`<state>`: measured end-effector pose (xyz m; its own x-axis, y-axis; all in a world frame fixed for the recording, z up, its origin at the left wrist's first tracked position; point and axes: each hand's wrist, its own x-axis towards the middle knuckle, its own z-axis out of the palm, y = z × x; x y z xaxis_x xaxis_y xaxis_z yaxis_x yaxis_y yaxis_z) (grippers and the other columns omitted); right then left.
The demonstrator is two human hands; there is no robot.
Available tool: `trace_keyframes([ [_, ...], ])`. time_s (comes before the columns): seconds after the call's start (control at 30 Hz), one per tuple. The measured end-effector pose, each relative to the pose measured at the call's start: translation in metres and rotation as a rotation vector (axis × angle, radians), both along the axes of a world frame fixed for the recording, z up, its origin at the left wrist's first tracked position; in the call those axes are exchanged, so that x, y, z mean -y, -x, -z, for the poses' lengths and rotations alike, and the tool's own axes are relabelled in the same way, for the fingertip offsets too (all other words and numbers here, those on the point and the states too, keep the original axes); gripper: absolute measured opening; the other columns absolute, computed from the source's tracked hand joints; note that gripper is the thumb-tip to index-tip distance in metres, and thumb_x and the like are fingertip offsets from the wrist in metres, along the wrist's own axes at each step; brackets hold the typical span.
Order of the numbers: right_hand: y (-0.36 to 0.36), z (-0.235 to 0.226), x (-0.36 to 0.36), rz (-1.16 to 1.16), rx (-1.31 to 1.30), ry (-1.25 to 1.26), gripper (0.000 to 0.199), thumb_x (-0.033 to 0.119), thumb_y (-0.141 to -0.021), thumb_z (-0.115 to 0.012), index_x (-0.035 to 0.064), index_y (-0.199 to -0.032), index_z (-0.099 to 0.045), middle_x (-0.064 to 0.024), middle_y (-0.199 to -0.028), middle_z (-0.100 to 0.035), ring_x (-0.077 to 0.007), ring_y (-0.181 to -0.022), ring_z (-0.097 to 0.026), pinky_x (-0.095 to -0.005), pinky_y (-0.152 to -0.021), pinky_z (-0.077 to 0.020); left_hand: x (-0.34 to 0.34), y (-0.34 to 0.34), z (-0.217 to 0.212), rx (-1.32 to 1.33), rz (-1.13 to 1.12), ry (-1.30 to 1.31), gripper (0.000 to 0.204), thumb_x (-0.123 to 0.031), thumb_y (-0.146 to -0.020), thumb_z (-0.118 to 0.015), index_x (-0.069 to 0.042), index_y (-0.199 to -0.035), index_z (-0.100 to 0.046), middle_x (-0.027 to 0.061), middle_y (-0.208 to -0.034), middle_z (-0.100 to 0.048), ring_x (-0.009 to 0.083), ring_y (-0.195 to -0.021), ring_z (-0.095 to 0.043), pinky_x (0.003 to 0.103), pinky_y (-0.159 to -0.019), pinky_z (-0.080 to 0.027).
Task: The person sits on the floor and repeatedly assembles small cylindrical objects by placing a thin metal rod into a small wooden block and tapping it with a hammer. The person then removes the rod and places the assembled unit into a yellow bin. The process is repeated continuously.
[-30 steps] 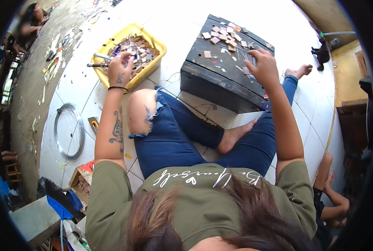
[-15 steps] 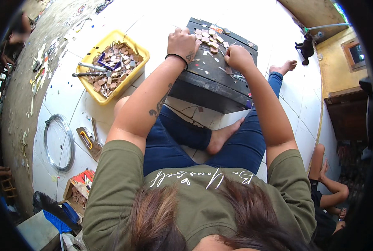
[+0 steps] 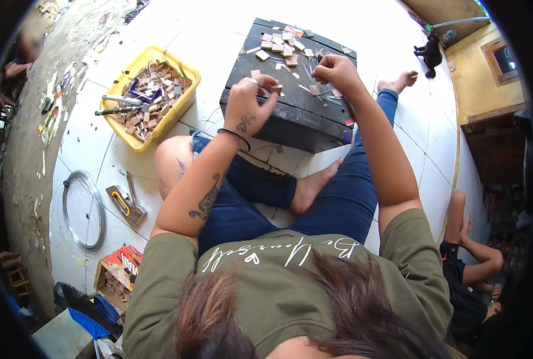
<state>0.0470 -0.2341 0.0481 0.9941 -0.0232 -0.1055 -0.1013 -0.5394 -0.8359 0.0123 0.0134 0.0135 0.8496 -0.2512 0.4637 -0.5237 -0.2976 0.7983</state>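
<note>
In front of me stands a low black box (image 3: 260, 118), used as a work top. Small brown and pale square tiles (image 3: 278, 47) lie loosely piled toward its far side, with thin wire pieces (image 3: 306, 71) and paper scraps around them. Over the box's near left edge, my left hand (image 3: 248, 102) pinches one small brown tile (image 3: 276, 88) between thumb and fingers. My right hand (image 3: 338, 72) is raised above the right half of the box, its fingers closed in a pinch. Whatever might be between those fingertips is hidden.
Left of the box, a yellow tub (image 3: 193, 81) holds many tiles and pens. A wire coil (image 3: 102, 221), a staple gun (image 3: 125, 206) and an open carton (image 3: 123, 269) lie nearer. A dark animal (image 3: 431, 55) is far right; a seated person (image 3: 479, 272) is near right.
My left hand has come back from the tile pile toward me, now with a tile in its fingers. My right hand stays closed and has shifted slightly up. The view has shifted a little.
</note>
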Motion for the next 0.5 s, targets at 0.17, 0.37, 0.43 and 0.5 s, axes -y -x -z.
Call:
trace_keyframes([
  [0.17, 0.035, 0.011, -0.008, 0.104, 0.019, -0.517, 0.013, 0.007, -0.079, -0.070, -0.0031, -0.087, -0.066, -0.0121, -0.082, -0.071, -0.0129, -0.066, -0.065, -0.0241, -0.063, -0.0522, 0.016, 0.022, 0.004, 0.160, 0.024, -0.141, 0.013, -0.014, -0.079, -0.072, -0.011, -0.092, -0.071, 0.0029, -0.082, -0.070, 0.0202, -0.083, -0.062, 0.034, -0.083, -0.044],
  [0.37, 0.061, 0.003, -0.020, 0.020, -0.084, -0.458, 0.018, 0.015, -0.085, -0.071, 0.0042, -0.099, -0.067, -0.0059, -0.089, -0.071, -0.0107, -0.078, -0.066, -0.0216, -0.069, -0.0520, 0.016, 0.022, 0.010, 0.186, 0.044, -0.145, 0.009, -0.014, -0.076, -0.076, -0.011, -0.085, -0.073, 0.0029, -0.081, -0.070, 0.0212, -0.083, -0.062, 0.035, -0.084, -0.046],
  [0.43, 0.068, 0.006, -0.029, -0.022, -0.007, -0.478, 0.016, 0.016, -0.086, -0.071, 0.0044, -0.098, -0.067, -0.0053, -0.088, -0.070, -0.0106, -0.077, -0.065, -0.0214, -0.068, -0.0514, 0.015, 0.020, 0.011, 0.185, 0.047, -0.134, 0.010, -0.014, -0.076, -0.077, -0.011, -0.085, -0.073, 0.0036, -0.081, -0.070, 0.0215, -0.083, -0.062, 0.036, -0.085, -0.046],
  [0.5, 0.072, 0.009, -0.037, 0.000, 0.090, -0.417, 0.014, 0.013, -0.086, -0.072, 0.0028, -0.094, -0.066, -0.0032, -0.085, -0.069, -0.0089, -0.078, -0.064, -0.0208, -0.066, -0.0500, 0.016, 0.019, 0.012, 0.142, 0.065, -0.107, 0.009, -0.020, -0.079, -0.075, -0.012, -0.082, -0.072, 0.0016, -0.080, -0.069, 0.0214, -0.086, -0.061, 0.038, -0.087, -0.043],
])
